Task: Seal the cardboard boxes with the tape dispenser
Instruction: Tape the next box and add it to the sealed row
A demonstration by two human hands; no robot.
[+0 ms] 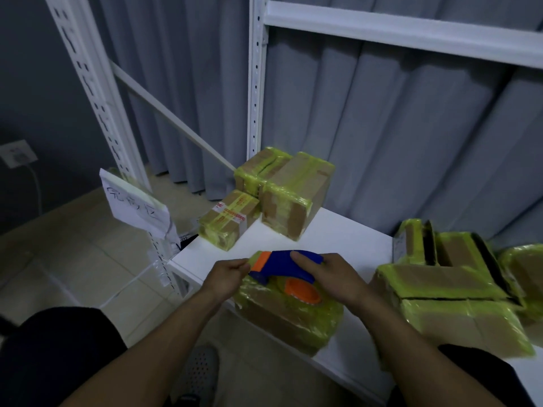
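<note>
A blue tape dispenser (280, 264) with orange parts and a roll of yellow-green tape sits over a cardboard box (289, 315) at the front edge of the white shelf. My right hand (338, 277) grips the dispenser's blue body from the right. My left hand (227, 274) pinches the loose yellow-green tape end at the dispenser's orange tip. The box under them is wrapped in yellow-green tape on its top and corners.
Three taped boxes (282, 192) stand at the back left of the white shelf (346, 239). More boxes (449, 283) lie at the right, some with flaps open. White shelf posts (255, 83), a paper sign (138, 204) and grey curtains surround the area.
</note>
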